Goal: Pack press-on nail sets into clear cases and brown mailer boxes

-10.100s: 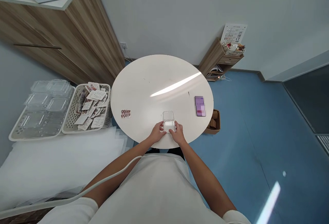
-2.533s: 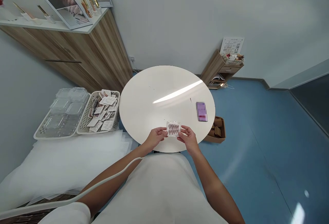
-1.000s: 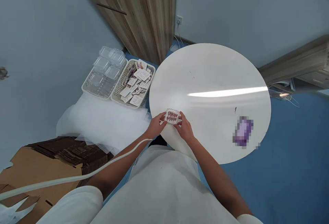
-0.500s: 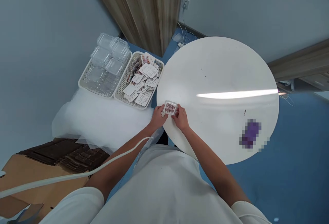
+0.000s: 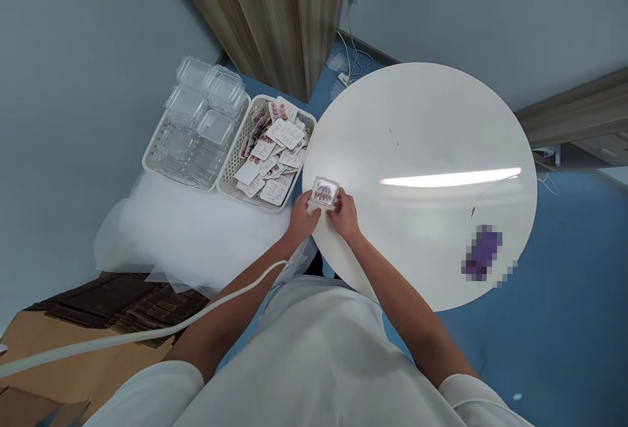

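A small clear plastic case (image 5: 324, 191) with several pinkish pieces inside lies at the left edge of the round white table (image 5: 422, 119). My left hand (image 5: 301, 218) grips its left side, thumb and fingers at the near left corner. On the right side my right hand (image 5: 345, 214) holds the case between thumb and fingers. Both hands are low over the table edge, with the case between them. Glare on the lid hides part of the contents.
Left of the table stand a white basket of printed cards (image 5: 228, 185) and a basket of clear plastic boxes (image 5: 150, 146). White plastic film (image 5: 181, 224) lies below them. A blurred purple object (image 5: 483, 252) rests at the table's right. A white cable (image 5: 196, 316) crosses my left arm.
The case sits slightly farther from me, and glare now covers more of its lid. My hands have shifted slightly around it. The whole view has moved a little.
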Available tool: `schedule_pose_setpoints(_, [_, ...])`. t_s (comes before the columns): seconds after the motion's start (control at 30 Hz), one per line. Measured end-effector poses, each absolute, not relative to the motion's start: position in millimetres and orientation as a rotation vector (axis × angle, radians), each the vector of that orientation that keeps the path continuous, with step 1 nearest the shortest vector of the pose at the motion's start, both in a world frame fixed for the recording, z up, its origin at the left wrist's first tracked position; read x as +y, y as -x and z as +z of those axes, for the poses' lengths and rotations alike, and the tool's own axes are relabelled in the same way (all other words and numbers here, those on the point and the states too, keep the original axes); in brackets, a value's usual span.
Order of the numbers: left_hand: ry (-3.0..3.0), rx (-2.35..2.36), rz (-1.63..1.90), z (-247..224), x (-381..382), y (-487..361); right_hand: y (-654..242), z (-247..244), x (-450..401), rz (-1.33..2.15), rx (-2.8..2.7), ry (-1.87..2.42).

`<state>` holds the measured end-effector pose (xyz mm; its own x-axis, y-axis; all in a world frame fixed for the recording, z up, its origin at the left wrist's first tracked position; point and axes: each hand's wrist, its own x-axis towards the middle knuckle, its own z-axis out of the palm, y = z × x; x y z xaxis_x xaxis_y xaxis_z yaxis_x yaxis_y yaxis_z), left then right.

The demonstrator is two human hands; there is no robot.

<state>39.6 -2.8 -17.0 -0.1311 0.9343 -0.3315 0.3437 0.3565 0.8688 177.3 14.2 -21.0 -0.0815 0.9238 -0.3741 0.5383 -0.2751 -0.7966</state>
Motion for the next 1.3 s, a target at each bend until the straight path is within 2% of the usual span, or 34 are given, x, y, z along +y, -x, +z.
schedule_pose_setpoints(0.77, [-1.194,1.635,0.842,-24.5,-28.2,-42.7,-196.2,-12.0,-14.8,1.386,-1.766,1.650])
schedule_pose_setpoints(1.0, [-1.205,1.692,0.795,-1.1,-66.5,-43.9,-226.9,6.3,-60.2,1.467,-1.889,1.577])
schedule_pose_setpoints(1.3, [-1.443,1.840,0.758,54.1,-117.0,-44.2,-265.6,48.5,-97.6,1.413,-2.076,1.386])
